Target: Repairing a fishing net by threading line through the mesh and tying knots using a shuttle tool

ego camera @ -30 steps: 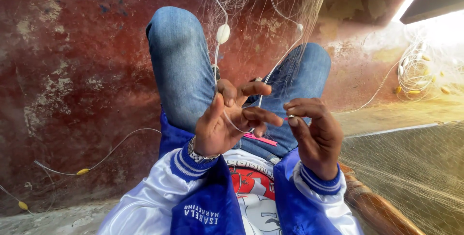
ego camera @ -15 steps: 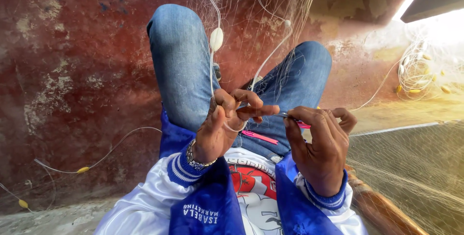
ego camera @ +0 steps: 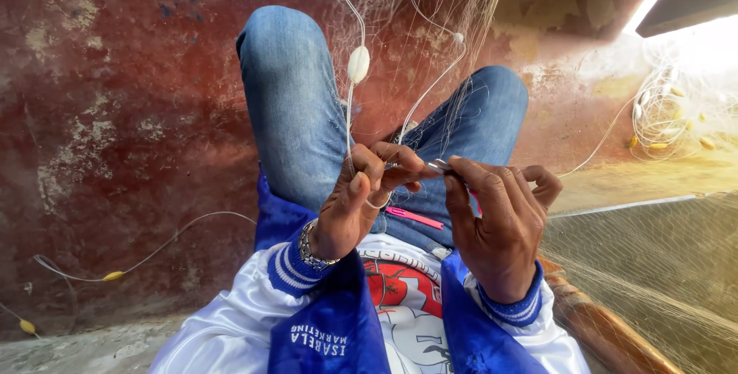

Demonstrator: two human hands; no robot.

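Two hands meet over a seated person's lap: the left hand pinches a white line of fishing net, the right hand closed on a small tool touching it. An oval white float hangs beyond, between blue-jeaned knees; yellow floats lie near left.
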